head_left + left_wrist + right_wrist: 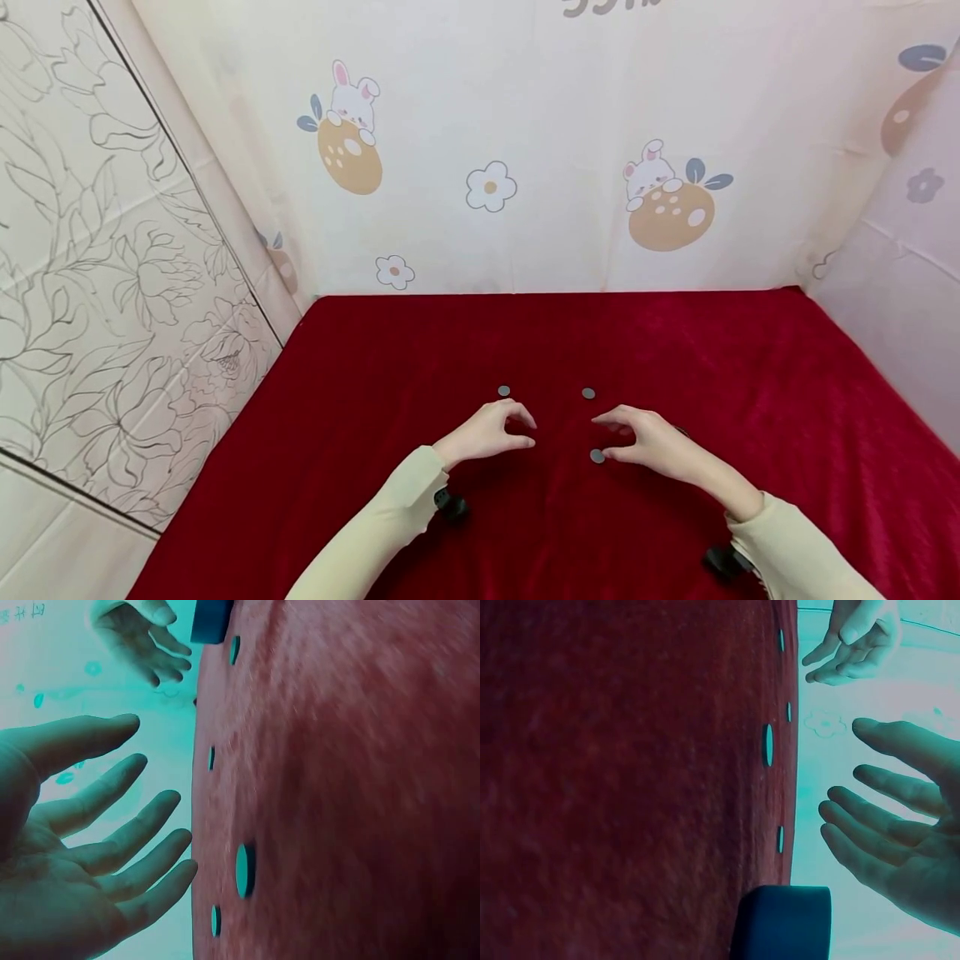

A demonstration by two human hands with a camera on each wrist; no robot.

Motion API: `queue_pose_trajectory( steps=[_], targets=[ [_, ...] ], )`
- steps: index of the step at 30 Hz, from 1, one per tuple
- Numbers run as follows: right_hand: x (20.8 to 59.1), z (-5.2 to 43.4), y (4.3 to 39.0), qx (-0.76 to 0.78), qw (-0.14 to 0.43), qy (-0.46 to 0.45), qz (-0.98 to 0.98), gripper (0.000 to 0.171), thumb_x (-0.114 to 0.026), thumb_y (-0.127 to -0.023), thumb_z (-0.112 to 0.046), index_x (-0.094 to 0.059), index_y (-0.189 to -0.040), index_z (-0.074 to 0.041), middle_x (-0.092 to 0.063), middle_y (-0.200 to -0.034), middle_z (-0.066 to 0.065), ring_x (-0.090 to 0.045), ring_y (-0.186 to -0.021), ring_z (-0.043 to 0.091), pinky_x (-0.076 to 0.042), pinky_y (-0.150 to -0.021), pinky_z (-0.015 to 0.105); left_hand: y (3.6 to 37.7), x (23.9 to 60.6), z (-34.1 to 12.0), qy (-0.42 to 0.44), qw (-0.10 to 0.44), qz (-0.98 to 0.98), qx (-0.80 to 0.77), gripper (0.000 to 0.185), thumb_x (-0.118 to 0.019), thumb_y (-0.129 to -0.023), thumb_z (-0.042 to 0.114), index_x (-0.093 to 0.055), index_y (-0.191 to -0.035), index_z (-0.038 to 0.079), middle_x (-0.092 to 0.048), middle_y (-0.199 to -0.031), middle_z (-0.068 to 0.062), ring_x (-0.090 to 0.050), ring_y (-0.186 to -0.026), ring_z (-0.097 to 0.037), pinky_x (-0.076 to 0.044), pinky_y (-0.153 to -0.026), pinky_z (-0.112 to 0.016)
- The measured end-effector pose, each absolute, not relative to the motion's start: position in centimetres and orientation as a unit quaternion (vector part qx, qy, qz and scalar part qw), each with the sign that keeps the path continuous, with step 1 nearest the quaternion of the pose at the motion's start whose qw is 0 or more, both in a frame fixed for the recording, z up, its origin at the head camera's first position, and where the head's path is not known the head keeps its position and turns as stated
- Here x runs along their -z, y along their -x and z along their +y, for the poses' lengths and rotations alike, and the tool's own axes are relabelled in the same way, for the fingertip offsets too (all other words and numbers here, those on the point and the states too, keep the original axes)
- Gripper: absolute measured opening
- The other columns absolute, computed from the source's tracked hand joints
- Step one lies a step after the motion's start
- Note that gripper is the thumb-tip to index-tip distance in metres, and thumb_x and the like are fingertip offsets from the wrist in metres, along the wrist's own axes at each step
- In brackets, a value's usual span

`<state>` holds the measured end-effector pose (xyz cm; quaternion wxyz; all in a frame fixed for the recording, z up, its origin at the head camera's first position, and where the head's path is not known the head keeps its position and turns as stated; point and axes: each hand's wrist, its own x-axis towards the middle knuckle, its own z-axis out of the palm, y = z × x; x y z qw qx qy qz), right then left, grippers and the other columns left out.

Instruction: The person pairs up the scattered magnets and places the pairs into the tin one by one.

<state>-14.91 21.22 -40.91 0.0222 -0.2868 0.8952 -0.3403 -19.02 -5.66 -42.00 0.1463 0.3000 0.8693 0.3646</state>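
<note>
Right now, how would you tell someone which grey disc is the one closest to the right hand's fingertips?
Start from the red cloth covering the table. Near its middle, above the cloth, are the left hand and the right hand, both empty. The disc by the right fingertips lies between the hands, nearer the person than the two far discs.

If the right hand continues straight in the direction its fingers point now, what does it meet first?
Probably the left hand: the right hand points its fingers leftward across the red cloth, over the near grey disc. Its height above the cloth is unclear.
</note>
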Motion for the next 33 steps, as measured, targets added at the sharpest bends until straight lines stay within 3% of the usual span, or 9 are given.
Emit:
queue_pose_trajectory(
  steps=[6,19,33],
  targets=[
    [41.1,20.8,15.1,0.349,0.064,0.282,0.892,0.034,-0.066,-0.076,-0.008,-0.057,-0.107,0.005,-0.058,-0.102,0.014,-0.057,-0.086,0.025,-0.048,-0.072,0.032,19.1,42.3,-7.0,-0.303,0.146,0.871,-0.359,0.02,-0.065,-0.08,0.018,-0.062,-0.099,0.012,-0.057,-0.101,0.002,-0.053,-0.095,-0.014,-0.043,-0.079,-0.025],
    [42.1,20.2,15.6,0.379,0.12,0.297,0.868,0.033,-0.068,-0.076,-0.009,-0.057,-0.103,0.006,-0.058,-0.095,0.012,-0.058,-0.081,0.022,-0.049,-0.067,0.024,19.6,43.2,-9.0,-0.304,0.15,0.874,-0.348,0.022,-0.067,-0.078,0.012,-0.061,-0.099,0.007,-0.054,-0.098,-0.003,-0.055,-0.092,-0.017,-0.045,-0.077,-0.025],
    [42.4,19.6,15.9,0.331,0.096,0.302,0.889,0.023,-0.07,-0.071,-0.003,-0.061,-0.092,0.003,-0.055,-0.083,0.005,-0.054,-0.072,0.016,-0.046,-0.062,0.023,20.4,43.5,-8.7,-0.309,0.173,0.887,-0.295,0.028,-0.068,-0.077,0.009,-0.061,-0.103,0.004,-0.05,-0.094,-0.003,-0.053,-0.087,-0.017,-0.044,-0.072,-0.021]
  ],
)
